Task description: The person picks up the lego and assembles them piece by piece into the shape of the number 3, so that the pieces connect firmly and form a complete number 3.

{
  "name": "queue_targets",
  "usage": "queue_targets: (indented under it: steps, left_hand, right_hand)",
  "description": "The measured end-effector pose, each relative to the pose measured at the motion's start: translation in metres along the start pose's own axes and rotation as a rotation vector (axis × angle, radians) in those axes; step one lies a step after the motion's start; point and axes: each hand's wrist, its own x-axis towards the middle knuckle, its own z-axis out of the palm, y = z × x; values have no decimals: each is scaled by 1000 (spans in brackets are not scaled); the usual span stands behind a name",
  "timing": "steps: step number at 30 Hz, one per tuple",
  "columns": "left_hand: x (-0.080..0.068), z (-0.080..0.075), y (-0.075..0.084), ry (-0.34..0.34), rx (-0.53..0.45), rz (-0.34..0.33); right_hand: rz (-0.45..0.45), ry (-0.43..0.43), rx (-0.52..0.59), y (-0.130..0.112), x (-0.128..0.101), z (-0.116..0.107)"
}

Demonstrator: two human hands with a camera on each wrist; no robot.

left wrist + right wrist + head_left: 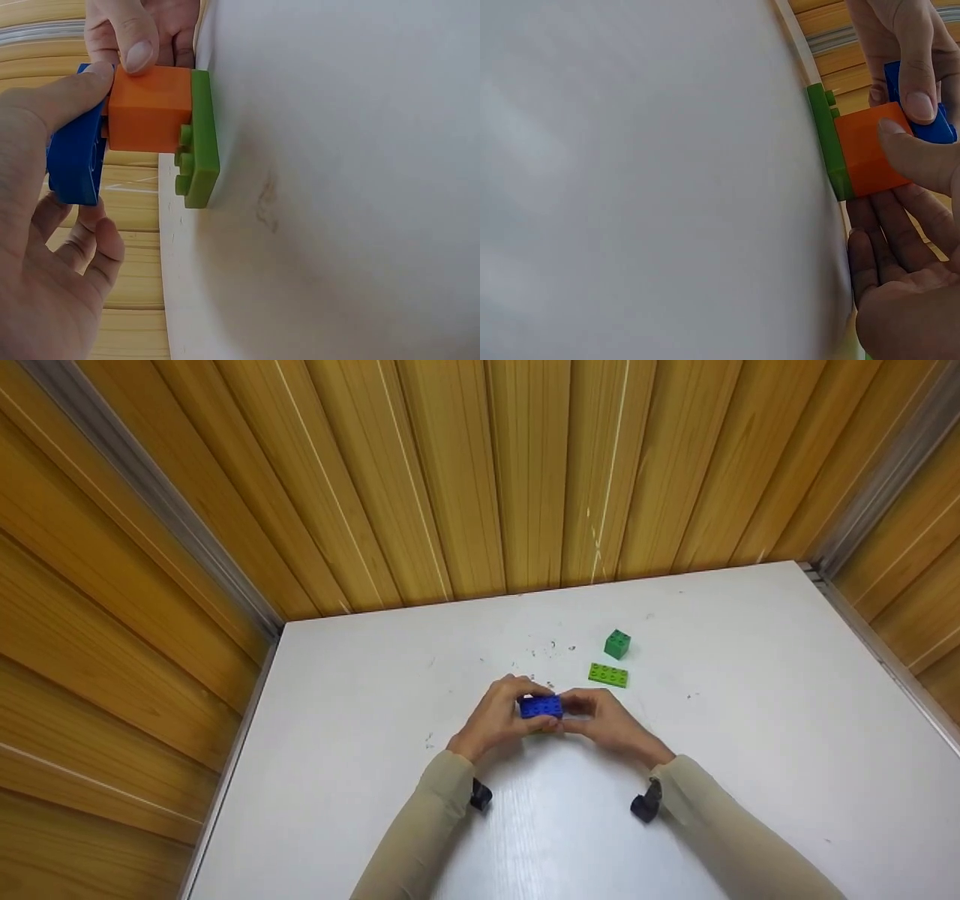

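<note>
Left hand (501,714) and right hand (606,721), fingers curled, pinch a blue brick (541,706) atop an orange brick (148,107) seated on a green plate (202,139) at bench (750,750) centre. Uneven pressure could tilt the blue brick or slide the stack. At 1 o'clock lie a flat green brick (607,675) and a green cube (617,643); wood-panelled walls surround the white bench.

Perhaps five bricks (541,706), two hands (501,717)

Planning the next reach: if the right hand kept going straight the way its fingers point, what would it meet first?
The right hand points left across the blue brick, so it would likely meet the left hand, already gripping the opposite end.
</note>
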Motion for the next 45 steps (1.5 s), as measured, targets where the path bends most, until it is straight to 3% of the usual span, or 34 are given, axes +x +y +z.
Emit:
queue_targets:
  steps: [6, 24, 45]
  left_hand:
    - [3, 1, 2, 9, 29, 43]
    - [4, -2, 11, -5, 88, -50]
    - [2, 4, 5, 35, 63, -32]
  right_hand:
    - [-7, 6, -27, 1, 0, -2]
    - [9, 0, -56, 2, 3, -3]
    - [27, 13, -70, 0, 1, -3]
